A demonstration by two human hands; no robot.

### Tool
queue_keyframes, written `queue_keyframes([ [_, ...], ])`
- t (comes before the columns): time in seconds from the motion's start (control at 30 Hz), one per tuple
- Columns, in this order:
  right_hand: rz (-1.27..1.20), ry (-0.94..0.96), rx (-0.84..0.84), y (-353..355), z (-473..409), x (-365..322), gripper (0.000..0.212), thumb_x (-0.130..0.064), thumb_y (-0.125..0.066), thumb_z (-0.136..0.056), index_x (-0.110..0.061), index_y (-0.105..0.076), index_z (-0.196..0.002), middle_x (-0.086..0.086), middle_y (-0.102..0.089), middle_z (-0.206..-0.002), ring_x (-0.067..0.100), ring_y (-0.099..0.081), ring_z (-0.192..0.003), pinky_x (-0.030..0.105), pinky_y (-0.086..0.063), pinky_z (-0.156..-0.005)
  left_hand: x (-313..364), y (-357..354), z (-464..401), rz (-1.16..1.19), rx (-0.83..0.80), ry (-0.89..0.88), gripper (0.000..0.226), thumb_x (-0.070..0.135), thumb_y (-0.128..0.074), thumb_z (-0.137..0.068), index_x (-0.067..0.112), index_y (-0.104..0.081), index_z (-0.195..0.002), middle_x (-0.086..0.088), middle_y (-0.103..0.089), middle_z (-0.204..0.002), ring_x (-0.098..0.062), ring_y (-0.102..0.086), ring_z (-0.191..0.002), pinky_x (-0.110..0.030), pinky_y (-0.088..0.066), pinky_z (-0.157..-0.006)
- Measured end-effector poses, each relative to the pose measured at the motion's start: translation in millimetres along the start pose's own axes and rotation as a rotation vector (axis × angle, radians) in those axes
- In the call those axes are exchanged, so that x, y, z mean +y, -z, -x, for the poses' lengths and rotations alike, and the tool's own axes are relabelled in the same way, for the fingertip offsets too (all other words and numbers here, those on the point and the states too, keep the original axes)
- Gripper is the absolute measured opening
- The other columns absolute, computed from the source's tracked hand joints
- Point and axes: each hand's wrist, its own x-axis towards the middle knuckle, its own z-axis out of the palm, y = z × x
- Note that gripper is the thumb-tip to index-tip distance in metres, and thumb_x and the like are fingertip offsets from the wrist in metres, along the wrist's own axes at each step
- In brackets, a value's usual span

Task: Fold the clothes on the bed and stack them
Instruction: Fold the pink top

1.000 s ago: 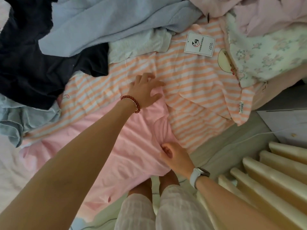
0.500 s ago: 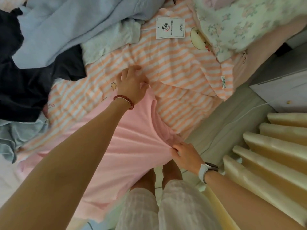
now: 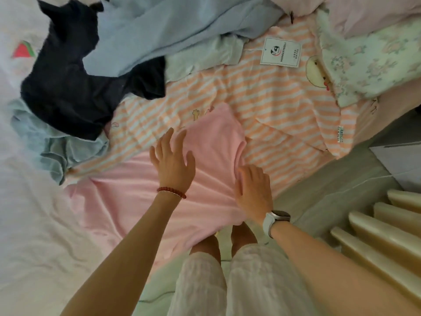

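Bed point(image 3: 41, 224) clutter surrounds your pink shirt point(image 3: 127, 197), spread near the edge. Left hand point(image 3: 174, 163) is splayed flat on it; right hand point(image 3: 254, 192) presses its bunched side. Light, limp cloth: take the hem corners.

A plain pale-pink cotton garment point(image 3: 136, 190) lies spread and creased at the near edge of the bed, one part turned up over an orange-and-white striped garment point(image 3: 268, 124) that carries a white hang tag point(image 3: 280, 52). A crumpled navy-blue garment point(image 3: 75, 92) lies to the left, partly under a light-blue knit garment point(image 3: 177, 26). A wrinkled grey-blue garment point(image 3: 52, 147) sits below the navy one. A white floral-print garment point(image 3: 369, 62) overlaps the striped one's right side.
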Motion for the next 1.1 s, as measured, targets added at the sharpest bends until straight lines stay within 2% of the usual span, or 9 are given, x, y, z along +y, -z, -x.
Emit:
queue_keyframes([
  [0.2,0.17,0.429,-0.158,-19,-23,-62,0.042,-0.021,-0.035,-0.076,-0.012,-0.053,-0.112,0.009,-0.059,-0.113,0.029,-0.052,-0.109,0.048,-0.046,-0.093,-91,34,69,0.082,0.134,0.596,0.049,0.012,-0.054,-0.086,0.013,-0.043,-0.134,-0.013,-0.033,-0.145,-0.034,-0.031,-0.132,-0.05,-0.016,-0.109],
  [0.37,0.24,0.625,-0.303,-54,-25,-121,0.044,-0.012,-0.056,-0.072,-0.007,-0.058,-0.116,0.014,-0.056,-0.125,0.036,-0.051,-0.119,0.06,-0.036,-0.098,-152,52,113,0.274,0.222,1.003,0.058,0.016,-0.059,-0.085,0.01,-0.037,-0.137,-0.014,-0.032,-0.143,-0.034,-0.029,-0.13,-0.05,-0.026,-0.103],
  [0.47,0.269,0.668,-0.355,-74,-19,-157,0.049,-0.02,-0.036,-0.078,-0.008,-0.058,-0.12,0.014,-0.054,-0.13,0.035,-0.05,-0.122,0.06,-0.034,-0.099,-184,56,124,0.459,0.293,0.985,0.057,0.019,-0.064,-0.084,0.006,-0.04,-0.134,-0.016,-0.044,-0.132,-0.033,-0.041,-0.12,-0.042,-0.034,-0.1],
  [0.53,0.269,0.677,-0.369,-86,-15,-177,0.053,-0.022,-0.031,-0.078,-0.008,-0.057,-0.122,0.015,-0.054,-0.132,0.035,-0.049,-0.123,0.06,-0.035,-0.098,-199,64,118,0.628,0.326,0.936,0.048,0.024,-0.063,-0.087,0.007,-0.047,-0.128,-0.009,-0.053,-0.12,-0.021,-0.051,-0.103,-0.03,-0.041,-0.089],
  [0.7,0.328,0.649,-0.353,-108,-9,-211,0.054,-0.023,-0.031,-0.08,-0.009,-0.054,-0.127,0.015,-0.05,-0.136,0.036,-0.044,-0.128,0.061,-0.032,-0.1,-226,91,71,0.707,0.259,0.814,0.032,0.039,-0.06,-0.087,0.015,-0.059,-0.108,0.005,-0.058,-0.093,-0.012,-0.053,-0.085,-0.024,-0.043,-0.078],
  [0.83,0.427,0.577,-0.393,-120,-5,-217,0.053,-0.023,-0.045,-0.087,-0.016,-0.04,-0.139,0.013,-0.029,-0.151,0.035,-0.021,-0.141,0.069,-0.017,-0.103,-240,94,45,0.665,0.227,0.714,0.019,0.033,-0.051,-0.092,0.015,-0.053,-0.087,0.009,-0.051,-0.07,-0.015,-0.049,-0.075,-0.023,-0.036,-0.064],
  [0.97,0.542,0.5,-0.439,-123,0,-208,0.063,-0.041,-0.011,-0.086,-0.029,-0.017,-0.147,0.004,-0.005,-0.158,0.029,-0.002,-0.145,0.071,-0.003,-0.103,-254,89,58,0.773,0.387,0.739,0.013,0.024,-0.044,-0.097,0.013,-0.047,-0.09,0.008,-0.044,-0.062,-0.008,-0.045,-0.059,-0.01,-0.037,-0.056],
  [1.03,0.565,0.488,-0.465,-123,-1,-204,0.07,-0.045,0.0,-0.081,-0.03,-0.012,-0.148,0.003,0.001,-0.158,0.029,0.003,-0.145,0.07,-0.002,-0.103,-267,84,68,0.836,0.341,0.793,0.013,0.025,-0.045,-0.097,0.013,-0.047,-0.092,0.007,-0.05,-0.066,-0.016,-0.052,-0.065,-0.015,-0.042,-0.064],
  [1.1,0.558,0.474,-0.421,-122,-1,-207,0.068,-0.043,-0.008,-0.083,-0.025,-0.024,-0.146,0.008,-0.013,-0.156,0.033,-0.008,-0.144,0.071,-0.006,-0.102,-278,82,75,0.958,0.273,0.847,0.013,0.025,-0.046,-0.096,0.013,-0.049,-0.092,0.004,-0.058,-0.073,-0.021,-0.056,-0.065,-0.033,-0.048,-0.069],
])
